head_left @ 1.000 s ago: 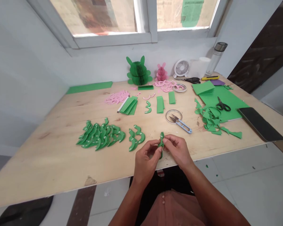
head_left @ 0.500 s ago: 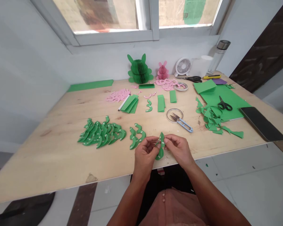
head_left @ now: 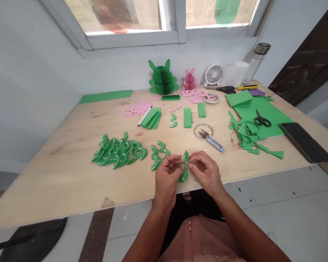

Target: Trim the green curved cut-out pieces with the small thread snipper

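Between my hands, near the table's front edge, is a green scalloped paper piece [head_left: 184,174] with small white marks. My left hand [head_left: 168,174] pinches it from the left, thumb against the paper. From the other side my right hand [head_left: 206,169] has thumb and fingertips closed on its right edge. A few wavy green cutouts [head_left: 159,153] lie just left of my left hand. Farther left is a large heap of similar green pieces [head_left: 117,151], many with white strips on them. Blue-handled snips [head_left: 213,141] rest over a roll of tape [head_left: 203,127].
Green scraps [head_left: 247,134], black scissors [head_left: 262,119] and a phone [head_left: 306,142] lie on the right. Pink cutouts [head_left: 139,108] and folded green papers [head_left: 152,118] are mid-table. Green [head_left: 163,80] and pink [head_left: 190,80] paper figures, a fan [head_left: 214,74] and a bottle [head_left: 256,63] stand behind.
The view has shifted slightly. My right fingertips have moved a little along the held green piece, and its angle has changed slightly. Both hands still hold it.
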`<state>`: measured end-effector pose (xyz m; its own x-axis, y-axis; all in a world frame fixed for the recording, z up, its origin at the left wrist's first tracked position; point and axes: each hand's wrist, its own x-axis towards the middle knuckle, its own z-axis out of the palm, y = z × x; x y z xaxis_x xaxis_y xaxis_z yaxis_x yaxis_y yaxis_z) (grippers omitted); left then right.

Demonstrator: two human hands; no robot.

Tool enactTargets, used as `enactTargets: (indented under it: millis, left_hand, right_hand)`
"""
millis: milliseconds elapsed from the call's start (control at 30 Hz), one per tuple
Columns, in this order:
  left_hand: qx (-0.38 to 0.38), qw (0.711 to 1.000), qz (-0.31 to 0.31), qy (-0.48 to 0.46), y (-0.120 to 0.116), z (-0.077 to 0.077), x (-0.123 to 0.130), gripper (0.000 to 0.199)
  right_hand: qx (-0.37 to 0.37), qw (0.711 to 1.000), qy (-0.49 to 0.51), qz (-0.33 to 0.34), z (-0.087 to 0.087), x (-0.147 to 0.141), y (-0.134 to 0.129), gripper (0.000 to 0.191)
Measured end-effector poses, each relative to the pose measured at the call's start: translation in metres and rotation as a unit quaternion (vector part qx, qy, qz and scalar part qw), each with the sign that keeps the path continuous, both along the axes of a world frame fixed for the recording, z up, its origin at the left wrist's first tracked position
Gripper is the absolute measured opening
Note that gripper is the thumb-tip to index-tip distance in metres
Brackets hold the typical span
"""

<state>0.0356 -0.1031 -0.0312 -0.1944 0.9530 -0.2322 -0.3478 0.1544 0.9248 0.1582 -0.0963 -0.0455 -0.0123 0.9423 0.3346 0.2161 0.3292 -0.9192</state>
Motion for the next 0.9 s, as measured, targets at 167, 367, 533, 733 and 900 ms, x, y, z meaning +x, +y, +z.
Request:
enactTargets:
  millis: [167,367,533,733,900]
  left_hand:
    - [-0.002,1.0,-0.005,-0.015,-0.001,0.001,-0.001,0.03]
    - [0.008,1.0,0.006,-0.01,-0.002,0.002,0.001,0.031]
    - [0.023,0.999,0.017,0.018,-0.004,0.0,0.004,0.031]
    - [0.043,0.997,0.026,0.06,-0.005,-0.006,0.004,0.031]
    - [0.044,0.996,0.02,0.072,-0.006,-0.008,0.004,0.033]
  right_hand:
    - [0.033,0.998,-0.061,-0.016,0.001,-0.001,-0.002,0.011]
    - [0.103,0.985,-0.133,-0.043,0.0,-0.004,-0.007,0.012]
    - [0.143,0.97,-0.184,-0.067,-0.003,-0.006,-0.009,0.012]
    - [0.16,0.956,-0.226,-0.092,-0.003,-0.007,-0.011,0.012]
    - [0.146,0.958,-0.228,-0.094,-0.003,-0.008,-0.011,0.013]
